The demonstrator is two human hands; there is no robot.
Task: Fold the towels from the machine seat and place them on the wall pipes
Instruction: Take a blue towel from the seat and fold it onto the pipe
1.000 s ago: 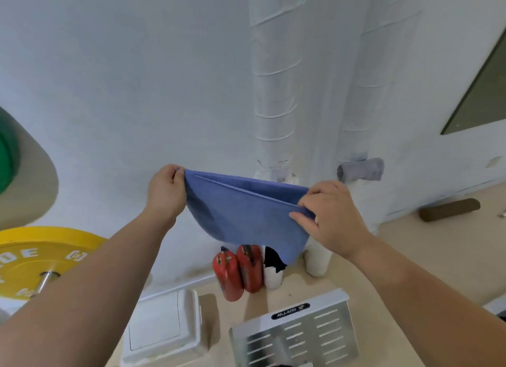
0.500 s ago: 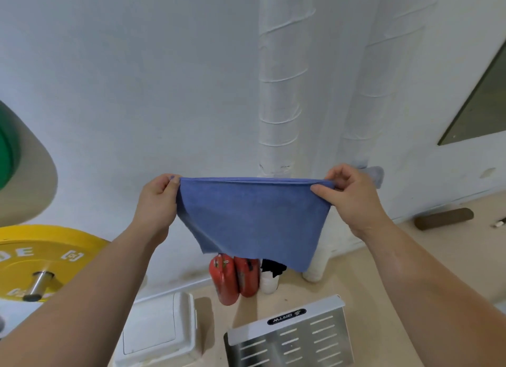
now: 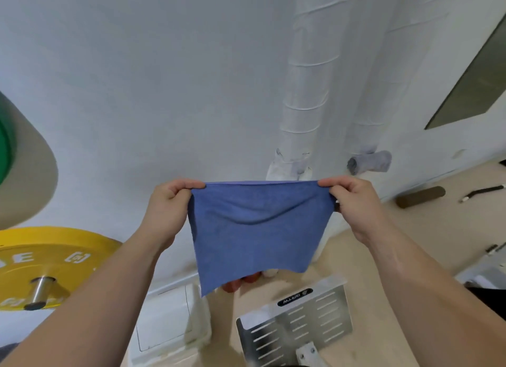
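Left hand [image 3: 167, 207] and right hand [image 3: 353, 202] each keep a pinching grip on a top corner of the blue towel [image 3: 254, 229], hanging before the wall pipes [image 3: 306, 92]; bring corners together evenly, edges aligned, before halving again.

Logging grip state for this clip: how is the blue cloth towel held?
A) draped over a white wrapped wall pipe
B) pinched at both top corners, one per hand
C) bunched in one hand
B: the left hand and right hand each pinch a top corner of the blue cloth towel, which hangs free between them.
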